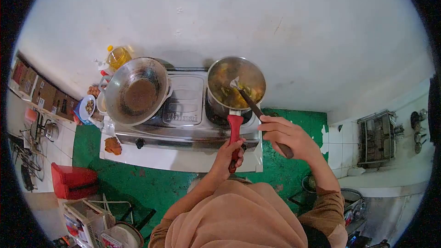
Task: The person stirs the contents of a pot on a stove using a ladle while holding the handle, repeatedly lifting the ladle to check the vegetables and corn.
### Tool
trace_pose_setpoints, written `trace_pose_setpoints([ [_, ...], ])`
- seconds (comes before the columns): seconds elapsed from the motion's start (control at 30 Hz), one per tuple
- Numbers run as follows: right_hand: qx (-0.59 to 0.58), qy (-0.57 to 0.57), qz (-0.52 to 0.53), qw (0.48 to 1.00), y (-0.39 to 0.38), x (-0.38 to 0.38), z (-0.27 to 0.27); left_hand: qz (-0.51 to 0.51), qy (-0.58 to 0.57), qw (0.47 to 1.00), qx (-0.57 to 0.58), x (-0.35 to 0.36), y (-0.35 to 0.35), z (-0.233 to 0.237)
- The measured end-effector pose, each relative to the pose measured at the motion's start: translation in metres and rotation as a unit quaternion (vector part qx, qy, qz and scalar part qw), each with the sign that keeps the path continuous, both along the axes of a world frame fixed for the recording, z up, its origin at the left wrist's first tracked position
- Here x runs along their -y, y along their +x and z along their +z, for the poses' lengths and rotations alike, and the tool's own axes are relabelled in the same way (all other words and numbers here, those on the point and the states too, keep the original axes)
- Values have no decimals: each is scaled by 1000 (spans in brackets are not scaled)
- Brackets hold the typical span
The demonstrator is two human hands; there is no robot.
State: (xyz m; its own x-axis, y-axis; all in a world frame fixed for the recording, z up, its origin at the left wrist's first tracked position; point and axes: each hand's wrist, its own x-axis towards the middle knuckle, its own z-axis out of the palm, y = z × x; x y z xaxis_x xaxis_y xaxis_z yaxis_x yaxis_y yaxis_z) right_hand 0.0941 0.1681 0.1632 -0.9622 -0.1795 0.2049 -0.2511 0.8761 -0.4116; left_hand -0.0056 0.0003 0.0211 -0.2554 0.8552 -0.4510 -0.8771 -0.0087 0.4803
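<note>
A deep saucepan stands on the right burner of the stove, with soup and pieces of green and orange food inside. My left hand is wrapped round its red handle, which points toward me. In my right hand is a dark-handled metal spatula. It slants down over the pan's near rim, its pale metal end in the soup and partly hidden. A wide metal wok with a browned bottom sits on the left burner.
The two-burner stove stands against a white wall. Left of the wok are a bottle of yellow oil, several eggs and a white bowl with food. A brown leaf-like piece lies at the counter's front left. A red container stands farther left.
</note>
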Motion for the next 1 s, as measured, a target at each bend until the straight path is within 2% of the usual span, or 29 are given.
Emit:
trace_pose_setpoints([
  [0.23,27,-2,-17,999,-13,-11,-38,-4,0,1000,-5,0,0,-3],
  [0.3,29,-63,-27,997,-17,-20,-46,-2,-1,1000,-6,0,0,-2],
  [0.43,-1,-108,-39,993,-30,-43,-59,-4,-1,1000,-8,1,0,0],
  [0.53,-64,-328,-159,929,-41,-59,-69,0,-3,1000,-14,1,1,-5],
  [0.57,-64,-328,-158,929,-43,-63,-65,1,-2,1000,-15,1,1,-6],
  [0.63,-103,-375,-264,883,-48,-66,-53,3,-2,1000,-23,0,2,-5],
  [0.67,-118,-392,-281,868,-50,-57,-40,6,-2,1000,-23,0,2,-4],
  [0.8,-140,-339,-302,880,-44,-36,-2,8,-7,1000,-26,0,2,-5],
  [0.9,-174,-312,-274,893,-38,-23,17,6,-1,1000,-28,0,2,-4],
  [0.97,-223,-234,-210,923,-36,-18,21,5,-3,999,-33,-1,1,-5],
  [1.0,-223,-233,-211,923,-35,-18,21,4,-2,999,-33,-1,2,-5],
])
